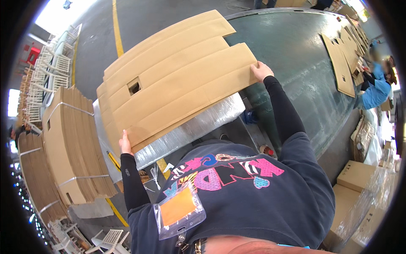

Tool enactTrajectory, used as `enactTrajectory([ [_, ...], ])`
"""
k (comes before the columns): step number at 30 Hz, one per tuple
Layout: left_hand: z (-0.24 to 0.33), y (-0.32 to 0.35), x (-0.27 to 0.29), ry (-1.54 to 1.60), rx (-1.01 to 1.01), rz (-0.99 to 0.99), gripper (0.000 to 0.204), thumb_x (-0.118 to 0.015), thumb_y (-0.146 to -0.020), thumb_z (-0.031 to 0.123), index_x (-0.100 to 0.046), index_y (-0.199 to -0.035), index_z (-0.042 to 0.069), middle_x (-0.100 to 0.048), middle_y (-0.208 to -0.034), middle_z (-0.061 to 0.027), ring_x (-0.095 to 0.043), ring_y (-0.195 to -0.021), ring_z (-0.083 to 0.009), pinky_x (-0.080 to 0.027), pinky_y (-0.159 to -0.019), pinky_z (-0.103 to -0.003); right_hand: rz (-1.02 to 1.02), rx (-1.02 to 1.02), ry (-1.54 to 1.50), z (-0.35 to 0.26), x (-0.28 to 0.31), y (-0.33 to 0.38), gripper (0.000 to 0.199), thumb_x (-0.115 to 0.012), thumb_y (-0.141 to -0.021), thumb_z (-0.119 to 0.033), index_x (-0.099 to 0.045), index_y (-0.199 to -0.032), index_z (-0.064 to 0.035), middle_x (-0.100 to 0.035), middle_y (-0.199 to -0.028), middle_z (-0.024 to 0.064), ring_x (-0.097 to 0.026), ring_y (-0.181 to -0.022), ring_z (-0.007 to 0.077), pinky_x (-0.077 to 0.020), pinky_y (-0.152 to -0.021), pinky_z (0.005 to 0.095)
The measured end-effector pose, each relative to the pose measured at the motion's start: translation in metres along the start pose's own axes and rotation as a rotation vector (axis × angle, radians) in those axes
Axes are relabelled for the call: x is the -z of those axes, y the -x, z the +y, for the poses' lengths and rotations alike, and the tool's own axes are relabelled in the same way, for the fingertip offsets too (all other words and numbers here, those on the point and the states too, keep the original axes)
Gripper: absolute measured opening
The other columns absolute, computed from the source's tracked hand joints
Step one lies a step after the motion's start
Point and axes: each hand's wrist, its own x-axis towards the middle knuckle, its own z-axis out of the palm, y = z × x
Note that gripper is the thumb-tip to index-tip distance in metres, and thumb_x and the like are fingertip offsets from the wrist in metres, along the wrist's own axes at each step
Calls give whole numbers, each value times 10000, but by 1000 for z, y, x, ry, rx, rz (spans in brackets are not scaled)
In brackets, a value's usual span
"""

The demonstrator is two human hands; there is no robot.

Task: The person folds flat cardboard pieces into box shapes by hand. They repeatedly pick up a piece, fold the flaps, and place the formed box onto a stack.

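Both hands grip a large brown cardboard sheet (182, 67) with parallel crease lines, a small square cut-out and a notch at its far right edge. At its near left corner my left hand (125, 143) holds the edge, thumb up on top. My right hand (262, 71) is closed on the right edge, fingers partly hidden. Beneath the sheet's near edge lies a block wrapped in shiny clear film (194, 129). The sheet covers most of that block, and how far the two touch I cannot tell.
Strapped stacks of flat cardboard (76, 148) stand at my left, with white chair frames (55, 67) behind. A long green table (292, 55) extends right, bearing more cardboard pieces (338, 63). A person in blue (377, 91) works beyond it. Cardboard boxes (355, 175) sit lower right.
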Motion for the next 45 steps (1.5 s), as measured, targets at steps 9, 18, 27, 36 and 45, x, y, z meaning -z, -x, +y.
enactTrajectory([
  [9, 21, 40, 14, -215, 75, 13, 821, -652, -903, 513, -508, -1344, -164, -511, -1448, -229, -537, -1295, -295, -416, -1077, -392, -82, 3, -187, 19, 32, -7, 466, -602, -902, -395, -702, -1156, -18, -732, -1035, 151, -746, -772, 249, -632, -609, 357],
  [18, 36, 56, 1, -207, 109, 132, 799, -622, -914, 562, -502, -1433, -33, -486, -1490, -191, -485, -1347, -306, -400, -1087, -457, -82, 126, -51, 6, 27, -36, 495, -615, -871, -403, -715, -1109, 19, -734, -992, 208, -746, -810, 314, -610, -739, 411],
  [27, 22, 67, -25, -130, -91, 48, 799, -544, -974, 557, -465, -1432, -92, -507, -1477, -171, -520, -1320, -247, -395, -1096, -355, 67, -13, 253, 4, -5, -57, 543, -571, -951, -469, -643, -1309, -67, -611, -1372, 165, -509, -1336, 322, -413, -1109, 474],
  [36, 3, 73, -22, -567, -65, 313, 948, -531, -883, 705, -560, -1304, -143, -513, -1419, -316, -486, -1352, -406, -373, -1123, -445, -61, 98, 204, -2, -7, -43, 480, -581, -893, -365, -700, -1172, 7, -651, -1256, 241, -627, -1196, 355, -491, -1021, 420],
  [45, 9, 76, -27, -949, -40, 373, 997, -414, -879, 792, -627, -1247, -110, -563, -1343, -330, -534, -1302, -418, -408, -1092, -460, -115, 100, 276, -3, 16, -32, 526, -567, -893, -408, -678, -1249, -37, -635, -1320, 200, -615, -1231, 328, -480, -1035, 420],
])
